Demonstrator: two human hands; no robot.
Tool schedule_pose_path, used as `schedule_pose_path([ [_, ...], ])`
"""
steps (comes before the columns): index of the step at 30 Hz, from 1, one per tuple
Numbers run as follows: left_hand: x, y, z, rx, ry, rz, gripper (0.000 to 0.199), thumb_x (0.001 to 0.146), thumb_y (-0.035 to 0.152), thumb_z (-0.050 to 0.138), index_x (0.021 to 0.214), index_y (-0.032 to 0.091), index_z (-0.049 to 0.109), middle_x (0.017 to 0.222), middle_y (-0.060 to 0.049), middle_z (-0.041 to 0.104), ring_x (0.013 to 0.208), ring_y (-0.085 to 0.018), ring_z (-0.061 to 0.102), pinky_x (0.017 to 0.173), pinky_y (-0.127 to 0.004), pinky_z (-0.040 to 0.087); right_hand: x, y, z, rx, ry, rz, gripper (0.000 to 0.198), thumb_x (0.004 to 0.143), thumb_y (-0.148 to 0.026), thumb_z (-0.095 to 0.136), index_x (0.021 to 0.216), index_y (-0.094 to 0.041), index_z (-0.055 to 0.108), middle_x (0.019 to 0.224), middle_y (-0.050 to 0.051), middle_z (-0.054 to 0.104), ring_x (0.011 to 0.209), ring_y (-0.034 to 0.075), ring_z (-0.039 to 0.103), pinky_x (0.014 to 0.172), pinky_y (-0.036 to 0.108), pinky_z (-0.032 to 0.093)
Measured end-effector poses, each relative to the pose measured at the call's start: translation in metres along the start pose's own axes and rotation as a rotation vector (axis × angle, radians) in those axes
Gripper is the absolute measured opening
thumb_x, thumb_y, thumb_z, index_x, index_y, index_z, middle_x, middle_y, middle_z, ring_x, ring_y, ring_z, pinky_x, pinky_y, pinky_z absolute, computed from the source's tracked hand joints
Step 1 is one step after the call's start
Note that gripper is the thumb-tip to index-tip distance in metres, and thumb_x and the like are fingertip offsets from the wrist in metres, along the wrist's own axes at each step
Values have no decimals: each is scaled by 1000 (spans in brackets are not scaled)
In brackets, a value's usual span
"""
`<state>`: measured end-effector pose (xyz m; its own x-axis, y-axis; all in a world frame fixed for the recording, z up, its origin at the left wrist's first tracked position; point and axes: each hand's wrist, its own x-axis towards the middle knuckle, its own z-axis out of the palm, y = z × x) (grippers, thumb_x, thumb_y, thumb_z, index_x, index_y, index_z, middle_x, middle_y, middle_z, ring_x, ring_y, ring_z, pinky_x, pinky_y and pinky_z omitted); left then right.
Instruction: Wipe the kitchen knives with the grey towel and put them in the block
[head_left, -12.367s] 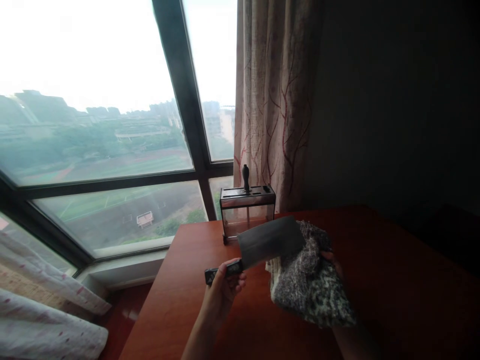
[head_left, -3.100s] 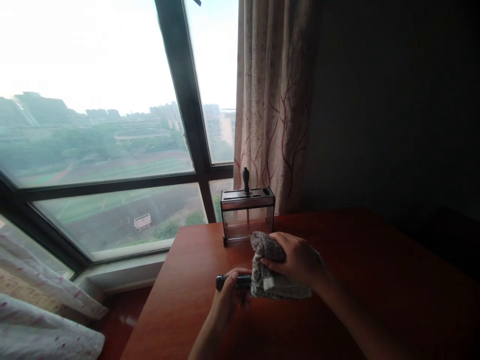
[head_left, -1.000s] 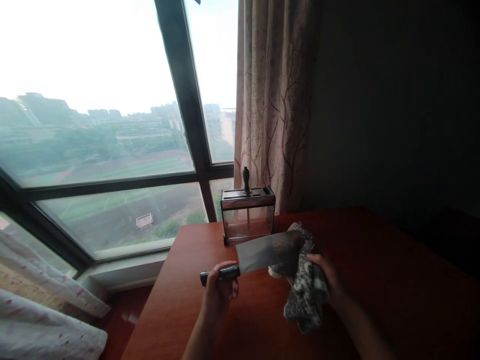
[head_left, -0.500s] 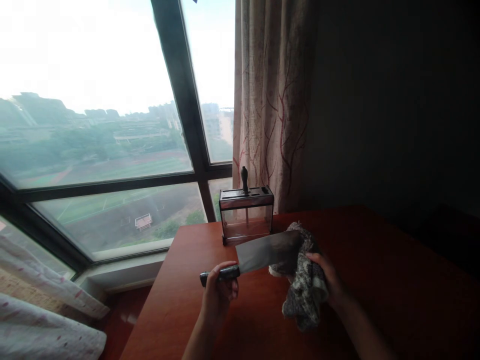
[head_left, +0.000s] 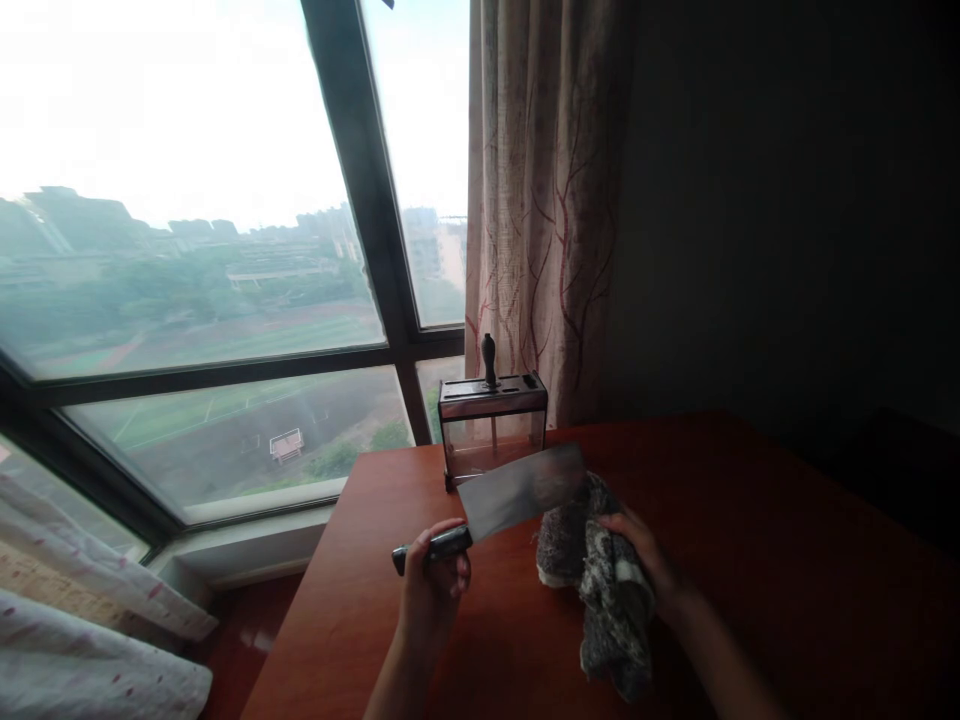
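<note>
A cleaver (head_left: 517,492) with a broad steel blade and black handle is raised over the table. My left hand (head_left: 436,585) is closed around its handle, and the blade points right and slightly up. My right hand (head_left: 646,552) grips a crumpled grey-and-white cloth (head_left: 615,610), its fingers partly hidden in the folds. The cloth hangs down just below the blade's far end; whether the two touch I cannot tell. Behind the blade stands a clear-sided knife block (head_left: 493,405) with a dark top, and one dark-handled tool (head_left: 489,358) is upright in a slot.
The reddish-brown wooden table (head_left: 352,570) spans the front, its left edge near the window sill (head_left: 247,540). A patterned curtain (head_left: 547,200) hangs behind the knife block. Another pale curtain (head_left: 105,650) bulges in at lower left. The right side is dark.
The cleaver has shifted a little left and its tip has tilted up, leaving the cloth's folds. My right hand and the cloth have moved slightly down and left.
</note>
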<state>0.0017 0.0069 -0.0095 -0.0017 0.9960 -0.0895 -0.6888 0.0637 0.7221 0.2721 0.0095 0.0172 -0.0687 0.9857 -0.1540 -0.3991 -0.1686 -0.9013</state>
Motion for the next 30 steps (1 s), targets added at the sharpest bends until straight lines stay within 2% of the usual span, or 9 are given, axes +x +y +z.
schedule_pose_path([
  [11,-2,1,1,53,-23,-24,34,81,44,59,90,15,74,48,-4,62,39,-11,50,38,-18,33,4,-17,-3,-96,90,-46,46,71,-33,65,116,-22,64,97,2,73,89,25,67,76,32,49],
  [16,-4,0,-1,63,-22,-25,35,80,46,59,89,15,74,46,-4,61,39,-12,50,38,-18,32,6,-27,-3,-118,137,-91,45,68,-35,68,111,-21,67,99,3,74,90,26,66,77,31,49],
  [21,-5,-5,0,89,-34,-51,36,83,47,57,92,16,73,48,-4,62,39,-12,50,39,-19,33,6,-27,-4,-132,130,-142,43,74,-35,64,116,-23,65,102,3,74,96,27,65,77,31,49],
  [26,-5,-7,1,93,-16,-40,37,83,47,56,92,16,73,47,-4,62,39,-12,50,39,-19,32,3,-22,-2,-347,95,-185,47,77,-32,64,123,-23,62,108,3,72,104,28,62,88,33,46],
  [30,-5,-7,0,74,-9,-34,36,82,46,58,90,15,73,47,-4,61,38,-11,49,38,-19,31,0,-29,0,-419,48,-209,47,80,-28,60,127,-23,60,111,2,71,108,28,60,91,34,44],
])
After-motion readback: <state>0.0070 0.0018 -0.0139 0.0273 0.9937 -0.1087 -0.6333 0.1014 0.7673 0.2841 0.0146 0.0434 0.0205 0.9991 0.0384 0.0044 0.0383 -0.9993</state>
